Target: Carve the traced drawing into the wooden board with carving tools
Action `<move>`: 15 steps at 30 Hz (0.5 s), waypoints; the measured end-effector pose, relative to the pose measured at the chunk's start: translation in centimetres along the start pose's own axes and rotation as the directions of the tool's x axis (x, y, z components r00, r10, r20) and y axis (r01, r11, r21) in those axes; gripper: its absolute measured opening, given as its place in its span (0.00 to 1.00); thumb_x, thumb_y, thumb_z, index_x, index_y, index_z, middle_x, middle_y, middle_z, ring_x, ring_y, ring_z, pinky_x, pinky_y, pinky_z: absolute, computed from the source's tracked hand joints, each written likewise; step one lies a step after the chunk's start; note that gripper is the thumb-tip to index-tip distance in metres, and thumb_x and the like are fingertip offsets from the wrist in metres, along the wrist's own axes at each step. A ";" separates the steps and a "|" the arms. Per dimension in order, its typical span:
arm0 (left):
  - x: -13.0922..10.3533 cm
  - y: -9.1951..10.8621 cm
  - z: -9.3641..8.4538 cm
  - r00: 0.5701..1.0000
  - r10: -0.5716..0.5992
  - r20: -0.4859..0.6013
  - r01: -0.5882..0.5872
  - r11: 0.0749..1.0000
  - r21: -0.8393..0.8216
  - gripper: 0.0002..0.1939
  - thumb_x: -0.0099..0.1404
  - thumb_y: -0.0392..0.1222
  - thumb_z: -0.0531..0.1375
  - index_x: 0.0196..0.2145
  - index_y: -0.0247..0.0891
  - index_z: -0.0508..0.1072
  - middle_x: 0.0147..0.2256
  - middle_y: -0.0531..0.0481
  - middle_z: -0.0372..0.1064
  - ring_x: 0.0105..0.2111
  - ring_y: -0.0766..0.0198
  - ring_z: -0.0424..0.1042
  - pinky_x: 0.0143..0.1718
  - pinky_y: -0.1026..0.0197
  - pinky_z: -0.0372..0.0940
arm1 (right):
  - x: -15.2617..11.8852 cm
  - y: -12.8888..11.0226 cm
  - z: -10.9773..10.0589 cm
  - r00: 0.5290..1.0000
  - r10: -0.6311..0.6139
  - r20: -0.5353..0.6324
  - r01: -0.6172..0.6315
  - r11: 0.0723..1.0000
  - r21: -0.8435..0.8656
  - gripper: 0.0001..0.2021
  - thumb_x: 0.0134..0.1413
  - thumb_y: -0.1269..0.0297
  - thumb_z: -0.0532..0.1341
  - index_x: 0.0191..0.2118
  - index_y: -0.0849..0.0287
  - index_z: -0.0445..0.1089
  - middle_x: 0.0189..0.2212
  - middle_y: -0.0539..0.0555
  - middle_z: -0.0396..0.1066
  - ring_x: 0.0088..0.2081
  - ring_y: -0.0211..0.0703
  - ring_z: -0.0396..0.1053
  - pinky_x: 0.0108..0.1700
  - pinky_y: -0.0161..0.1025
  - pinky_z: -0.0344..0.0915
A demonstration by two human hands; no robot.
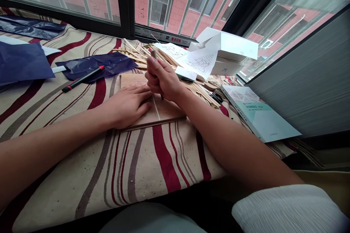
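On striped cloth (pixel 90 164) by a window (pixel 127 5), presses a wooden board (pixel 172 110) beneath the flat left hand (pixel 128 105), thumb spread, hiding part of it; wraps the right hand (pixel 162 79) round a tool (pixel 153 55), exposing only top end and dark tip (pixel 162 97). Cannot tell its kind.

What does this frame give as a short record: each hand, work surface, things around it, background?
Left hand: laid flat on a wooden board
Right hand: fist around a slim tool, lower end toward the board; contact unclear
Surface: striped cloth under the board
Left of board: dark blue sheets, red-tipped pen
Beyond board: thin wooden strips, line drawings, white box
Right: book
Background: window bars
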State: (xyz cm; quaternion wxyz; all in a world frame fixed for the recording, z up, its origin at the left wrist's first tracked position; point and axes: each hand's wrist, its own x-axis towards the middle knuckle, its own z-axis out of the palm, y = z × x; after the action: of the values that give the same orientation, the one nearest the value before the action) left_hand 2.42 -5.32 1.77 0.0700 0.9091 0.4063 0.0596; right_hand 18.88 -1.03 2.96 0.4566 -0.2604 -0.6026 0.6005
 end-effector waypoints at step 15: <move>0.1 -0.2 0.1 1.000 0.013 0.006 -0.013 0.999 0.041 0.37 0.76 0.52 0.40 0.72 0.29 0.64 0.75 0.41 0.55 0.76 0.49 0.52 0.78 0.45 0.46 | 0.3 0.1 0.6 0.910 0.023 -0.413 0.009 0.997 0.076 0.19 0.77 0.55 0.55 0.32 0.52 0.50 0.19 0.39 0.45 0.17 0.29 0.40 0.19 0.30 0.40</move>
State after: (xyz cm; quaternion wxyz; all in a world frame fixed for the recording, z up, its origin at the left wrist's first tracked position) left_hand 2.38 -5.12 1.66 0.0524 0.9132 0.4012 0.0491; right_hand 18.17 -1.03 3.03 0.5812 -0.3663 -0.4681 0.5558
